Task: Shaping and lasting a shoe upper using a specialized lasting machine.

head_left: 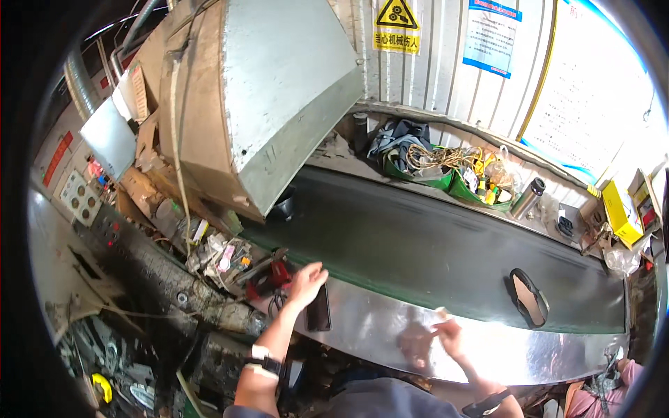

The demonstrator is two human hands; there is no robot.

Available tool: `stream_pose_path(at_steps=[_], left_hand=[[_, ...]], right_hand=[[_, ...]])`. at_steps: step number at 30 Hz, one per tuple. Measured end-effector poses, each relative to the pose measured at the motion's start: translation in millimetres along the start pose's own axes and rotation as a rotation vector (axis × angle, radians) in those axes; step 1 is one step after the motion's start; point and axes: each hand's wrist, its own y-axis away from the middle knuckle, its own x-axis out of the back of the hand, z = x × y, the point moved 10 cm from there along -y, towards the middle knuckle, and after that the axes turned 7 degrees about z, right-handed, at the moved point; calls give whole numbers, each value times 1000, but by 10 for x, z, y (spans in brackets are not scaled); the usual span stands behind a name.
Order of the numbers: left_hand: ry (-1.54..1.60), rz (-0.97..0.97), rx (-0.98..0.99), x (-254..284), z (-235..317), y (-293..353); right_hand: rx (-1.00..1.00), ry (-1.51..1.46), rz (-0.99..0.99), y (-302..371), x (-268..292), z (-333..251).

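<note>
My left hand (306,284) is over the near edge of the dark belt, its fingers curled together; what they hold, if anything, is hidden. Beneath it a black phone (319,311) lies on the shiny metal ledge (369,317), next to a red tool (273,279). Above the same ledge, my right hand (450,336) pinches a small pale piece (442,313), too small to make out. A black sandal (528,298) with a beige insole rests on the belt, to the right of my right hand and apart from it.
The dark conveyor belt (411,237) runs out from under a large metal hood (286,90). Behind it, green bins (481,198) hold rope and clutter beside a steel flask (528,198). A yellow box (621,212) stands far right. Part of a person in pink (613,397) shows lower right.
</note>
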Motion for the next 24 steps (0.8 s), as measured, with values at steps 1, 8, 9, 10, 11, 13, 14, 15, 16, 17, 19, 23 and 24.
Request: stream_pose_path(at_steps=[1,8,9,10,11,13,14,15,16,17,19,23,24], left_hand=[[-54,33,-7,51,49,-330],[-537,322,-76,827,-377,-2368],[-546,305,-117,1015,-518,-2567],[-594,168,-111,940,-636,-2779],[-646,34,-95,859,-733,-2903],[-691,-303,-58,389,-724,-3151],[-679,-532,-56,-114,-466,-3063],[-358,-679,-17,-500,-96,-2900],[-48,-786,65,-538,195,-2727],[49,-715,113,-291,298,-2814],[162,-599,172,-131,285,-3023],[17,-380,165,171,-131,-3408],[-27,-333,167,234,-246,-3457]], right_hand=[[-145,-79,-86,-62,-270,-433],[-405,-331,-71,-706,-659,-1012],[-483,-375,-37,-814,-718,-1067],[-538,-456,34,-891,-731,-1003],[-603,-501,20,-956,-783,-1016],[-682,-558,62,-1142,-842,-992],[-827,-652,84,-1132,-911,-871],[-967,-758,106,-1111,-988,-772],[-982,-778,152,-1229,-1029,-833],[-1015,-873,180,-1372,-1154,-967],[-1066,-970,246,-1501,-1337,-1047],[-1099,-1188,407,-1628,-1399,-795],[-1103,-1184,399,-1624,-1391,-754]])
